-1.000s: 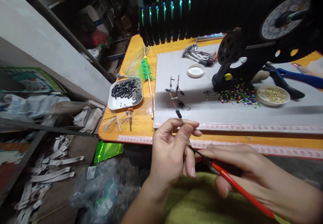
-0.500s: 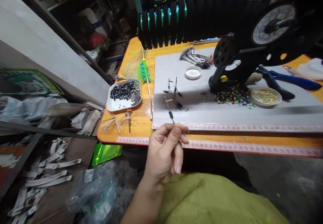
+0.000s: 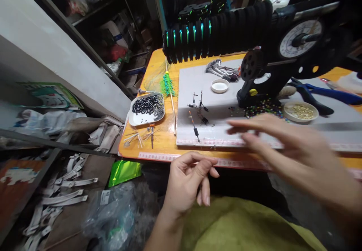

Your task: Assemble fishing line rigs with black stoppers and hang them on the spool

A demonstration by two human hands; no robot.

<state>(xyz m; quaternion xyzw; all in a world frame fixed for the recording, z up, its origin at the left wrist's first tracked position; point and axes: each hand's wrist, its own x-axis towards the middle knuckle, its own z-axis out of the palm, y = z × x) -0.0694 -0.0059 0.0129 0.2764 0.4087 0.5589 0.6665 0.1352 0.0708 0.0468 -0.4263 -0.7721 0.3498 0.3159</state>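
My left hand (image 3: 188, 181) is closed in a pinch in front of the table edge; whatever its fingertips hold, if anything, is too small to make out. My right hand (image 3: 294, 151), smeared by motion, reaches in from the right with fingers stretched out over the front of the grey board (image 3: 226, 132). Beyond its fingertips lie small many-coloured beads (image 3: 261, 107) and a white dish of gold-coloured pieces (image 3: 300, 112). Small black parts on thin wires (image 3: 196, 132) rest on the board, in front of a shallow white dish (image 3: 220, 86).
A black machine with a ribbed arm (image 3: 215, 36) overhangs the board. On the left, a white tray (image 3: 132, 121) holds black tubes and small grey pieces, beside a stick with green bristles (image 3: 167, 85). Blue-handled pliers (image 3: 333, 92) lie right. A measuring tape (image 3: 158, 156) runs along the table edge.
My right hand has come into view from the right, over the board. My left hand stays pinched and sits slightly lower in view. The camera view has shifted a little.
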